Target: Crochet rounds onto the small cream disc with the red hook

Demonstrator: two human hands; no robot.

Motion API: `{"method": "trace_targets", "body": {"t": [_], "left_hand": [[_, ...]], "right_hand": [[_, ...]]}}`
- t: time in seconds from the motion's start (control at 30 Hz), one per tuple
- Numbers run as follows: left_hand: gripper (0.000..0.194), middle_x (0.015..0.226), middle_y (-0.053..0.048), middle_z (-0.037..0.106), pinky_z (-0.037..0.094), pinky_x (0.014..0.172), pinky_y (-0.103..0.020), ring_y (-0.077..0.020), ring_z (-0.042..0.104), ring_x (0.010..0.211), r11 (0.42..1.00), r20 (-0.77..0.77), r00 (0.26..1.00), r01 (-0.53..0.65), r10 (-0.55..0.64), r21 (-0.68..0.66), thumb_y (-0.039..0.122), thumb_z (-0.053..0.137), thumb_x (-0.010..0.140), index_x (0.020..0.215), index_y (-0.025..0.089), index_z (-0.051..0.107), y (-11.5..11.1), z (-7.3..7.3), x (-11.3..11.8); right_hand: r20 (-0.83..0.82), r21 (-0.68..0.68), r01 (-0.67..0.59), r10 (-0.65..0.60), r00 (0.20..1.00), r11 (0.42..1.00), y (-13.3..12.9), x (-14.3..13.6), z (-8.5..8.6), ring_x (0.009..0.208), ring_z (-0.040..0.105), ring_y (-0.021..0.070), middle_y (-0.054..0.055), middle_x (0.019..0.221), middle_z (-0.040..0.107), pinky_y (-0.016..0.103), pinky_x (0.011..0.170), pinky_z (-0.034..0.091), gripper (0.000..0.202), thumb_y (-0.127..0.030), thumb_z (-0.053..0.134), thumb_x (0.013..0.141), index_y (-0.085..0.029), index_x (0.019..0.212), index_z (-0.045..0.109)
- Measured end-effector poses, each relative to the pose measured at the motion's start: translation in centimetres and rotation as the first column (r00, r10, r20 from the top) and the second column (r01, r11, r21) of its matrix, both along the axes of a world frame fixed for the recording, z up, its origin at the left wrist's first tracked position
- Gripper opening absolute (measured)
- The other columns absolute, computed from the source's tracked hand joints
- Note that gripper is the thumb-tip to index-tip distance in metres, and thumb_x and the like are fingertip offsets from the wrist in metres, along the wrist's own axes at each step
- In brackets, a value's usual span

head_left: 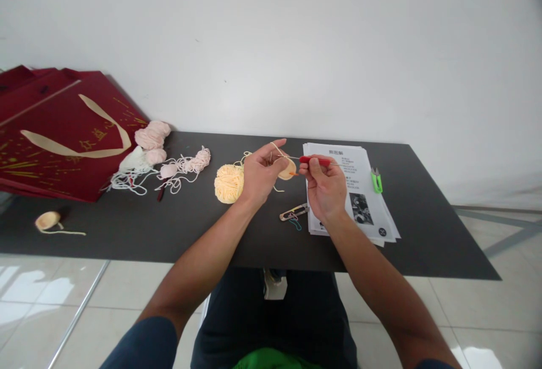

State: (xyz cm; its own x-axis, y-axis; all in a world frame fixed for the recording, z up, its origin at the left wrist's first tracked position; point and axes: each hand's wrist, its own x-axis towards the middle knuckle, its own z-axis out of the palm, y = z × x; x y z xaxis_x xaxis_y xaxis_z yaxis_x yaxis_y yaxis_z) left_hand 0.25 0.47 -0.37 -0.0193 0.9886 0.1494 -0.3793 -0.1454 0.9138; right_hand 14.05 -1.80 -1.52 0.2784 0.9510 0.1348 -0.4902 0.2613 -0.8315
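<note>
1. just right of the yellow yarn ball (229,183), in the head view, a pale yellow crocheted piece (288,170) is held up by the left hand (261,172), whose thumb and fingers are closed on it; a strand of yarn (277,146) is looped over the raised index finger.
2. farther right of the ball, a red-handled hook (315,161) is gripped by the right hand (325,189), thumb and fingertips pinched on the handle; its thin shaft is pointed left at the piece. whether the tip is set in a stitch cannot be told.
3. to the lower right of the ball, thread snips (292,212) are laid on the dark table (432,216), with small looped pins (296,224) placed beside them.
4. well to the right of the ball, printed sheets (359,160) are stacked, partly covered by the right hand; green snips (376,181) are set by their right edge.
5. left of the ball, a loose pink skein (198,161) is spread; beyond it, more pink yarn (150,136) and white yarn (134,161) are heaped against a dark red bag (63,115).
6. far left of the ball, a second yellow piece (47,220) is seen, its yarn tail trailed rightward.
</note>
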Motion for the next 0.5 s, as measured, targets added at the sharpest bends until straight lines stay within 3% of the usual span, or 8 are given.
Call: {"method": "trace_targets", "body": {"t": [0.17,0.27,0.33,0.43,0.5], "left_hand": [[0.052,0.085,0.000,0.077,0.053,0.074,-0.027,-0.0119,0.067,0.073,1.000,-0.018,0.999,0.027,-0.027,0.006,0.022,0.086,0.072,0.123,0.024,0.075,0.0,-0.1,0.0],[0.054,0.084,0.000,0.078,0.053,0.077,-0.028,-0.0121,0.068,0.073,0.996,0.104,0.992,0.078,-0.074,-0.036,0.023,0.088,0.071,0.123,0.023,0.074,0.0,0.1,0.0],[0.056,0.085,-0.001,0.078,0.053,0.079,-0.029,-0.0124,0.069,0.075,0.990,0.205,0.974,0.115,-0.097,-0.081,0.024,0.091,0.069,0.122,0.023,0.074,0.1,0.3,-0.1],[0.053,0.085,-0.001,0.076,0.053,0.083,-0.030,-0.0125,0.069,0.078,0.974,0.320,0.937,0.186,-0.137,-0.128,0.022,0.092,0.067,0.117,0.021,0.075,0.2,0.7,-0.3],[0.049,0.084,-0.001,0.075,0.053,0.083,-0.029,-0.0120,0.068,0.077,0.964,0.357,0.919,0.229,-0.168,-0.135,0.020,0.091,0.067,0.114,0.021,0.076,0.3,0.9,-0.5]], "right_hand": [[0.202,0.125,0.132,-0.156,0.967,0.983,-0.9,-0.7,-0.1,0.071,0.078,0.0134,0.000,0.088,0.083,0.030,0.072,0.069,0.010,-0.028,0.080,0.088,-0.024,0.095,0.075],[0.366,0.274,0.221,-0.314,0.876,0.936,-1.7,-0.9,-0.3,0.075,0.079,0.0163,0.002,0.097,0.084,0.035,0.075,0.069,0.011,-0.025,0.079,0.088,-0.028,0.098,0.080],[0.445,0.401,0.201,-0.381,0.810,0.894,-2.0,-0.9,-0.5,0.086,0.080,0.0202,0.002,0.106,0.084,0.042,0.082,0.069,0.015,-0.024,0.079,0.087,-0.033,0.099,0.082],[0.496,0.463,0.121,-0.370,0.785,0.878,-2.1,-1.0,-0.8,0.098,0.079,0.0241,0.001,0.112,0.084,0.048,0.090,0.068,0.021,-0.023,0.079,0.087,-0.036,0.102,0.083],[0.438,0.399,0.111,-0.295,0.849,0.910,-1.8,-0.9,-1.0,0.093,0.080,0.0226,0.001,0.112,0.084,0.045,0.084,0.069,0.020,-0.024,0.080,0.087,-0.036,0.102,0.083]]}}
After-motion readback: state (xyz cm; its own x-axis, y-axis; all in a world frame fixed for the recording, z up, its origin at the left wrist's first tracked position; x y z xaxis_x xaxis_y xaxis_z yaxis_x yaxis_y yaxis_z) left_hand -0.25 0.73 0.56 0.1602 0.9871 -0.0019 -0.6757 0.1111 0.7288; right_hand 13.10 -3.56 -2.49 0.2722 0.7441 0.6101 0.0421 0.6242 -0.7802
